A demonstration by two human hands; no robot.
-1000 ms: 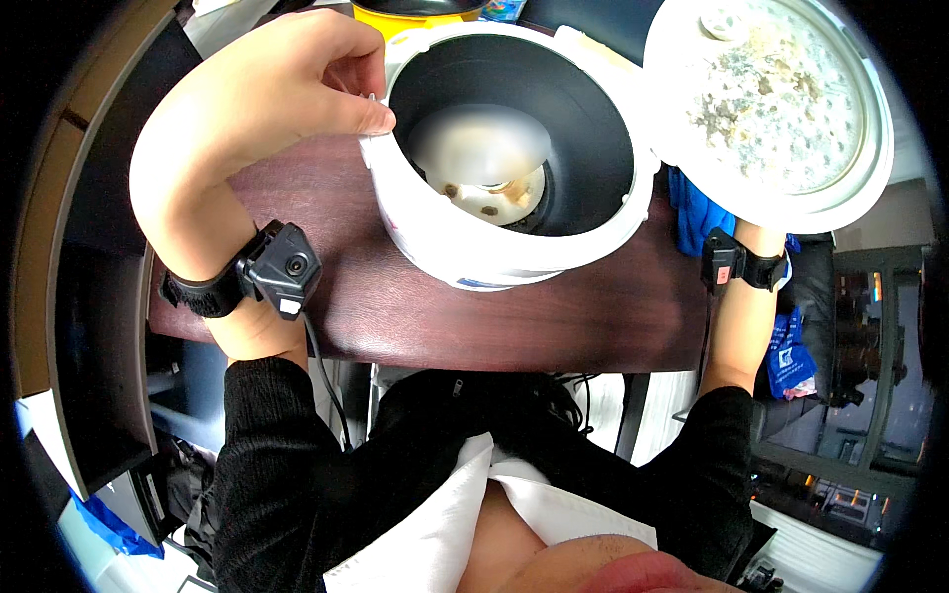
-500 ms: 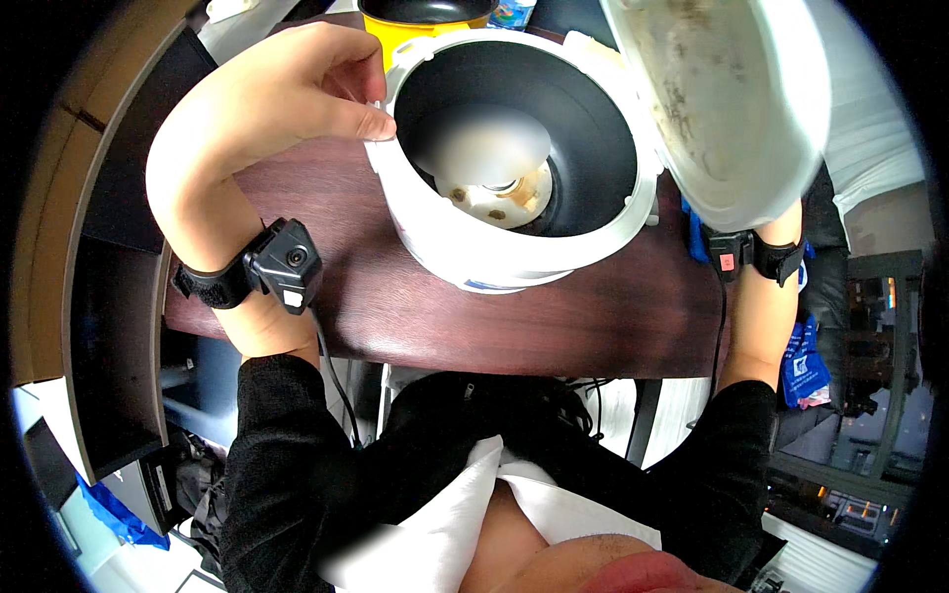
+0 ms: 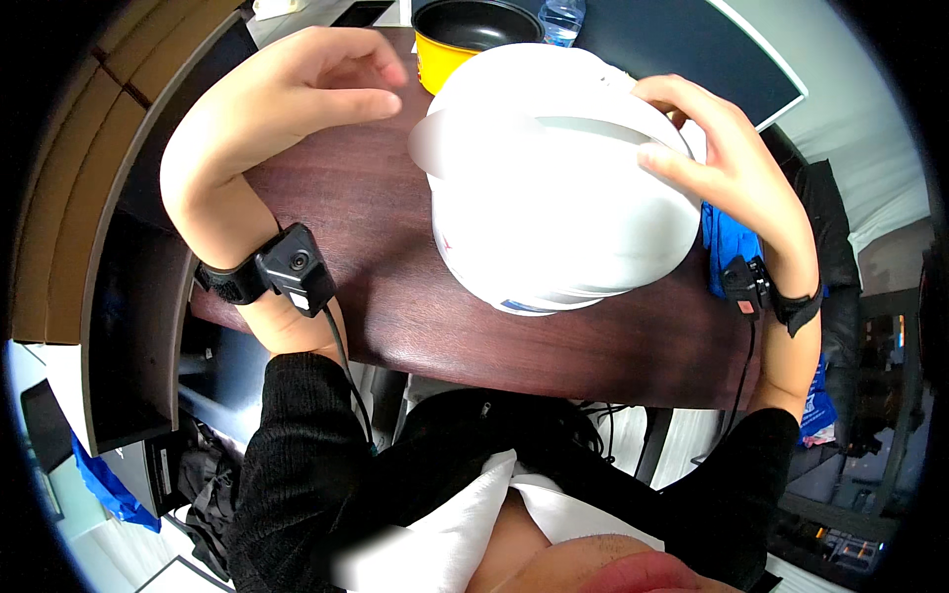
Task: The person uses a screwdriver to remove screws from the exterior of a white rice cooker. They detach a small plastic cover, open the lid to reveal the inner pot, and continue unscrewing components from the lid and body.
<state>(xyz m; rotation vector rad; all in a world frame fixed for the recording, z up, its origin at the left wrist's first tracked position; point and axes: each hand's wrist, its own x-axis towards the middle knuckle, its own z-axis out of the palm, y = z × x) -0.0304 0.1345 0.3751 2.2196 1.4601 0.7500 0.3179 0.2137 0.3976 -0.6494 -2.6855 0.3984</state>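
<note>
**Lid (image 3: 563, 212) laid over the white cooker (image 3: 465, 272) under the right hand (image 3: 732, 158), with the left hand (image 3: 326, 79) held clear**

On the lid's right part, the right fingers (image 3: 667, 92) and thumb (image 3: 672, 163) are rested with a gap between them, at a curved strip; whether anything is pinched there cannot be told. To the left of the cooker, the left fingers (image 3: 388, 61) are bent and parted from the thumb (image 3: 366, 103), and nothing is seen to be held by them. The left hand is raised over the worktop (image 3: 371, 262), with its fingertips just beside the cooker but not touching it.

The cooker is stood on the worktop between the two hands, and its opening is hidden by the lid. Whether the lid is fully seated cannot be seen. Behind the cooker and to its left, a yellow pot (image 3: 440, 64) with a black inside is placed, and near the pot, behind the cooker, a clear bottle (image 3: 563, 20) is seen. Blue cloth (image 3: 733, 242) is shown to the right of the cooker, partly covered by the right wrist.

Small black cameras are strapped to both wrists, one on the left (image 3: 300, 272) and one on the right (image 3: 743, 287) of the cooker. On the cooker's near side, the forearms are covered by black sleeves (image 3: 306, 445).
</note>
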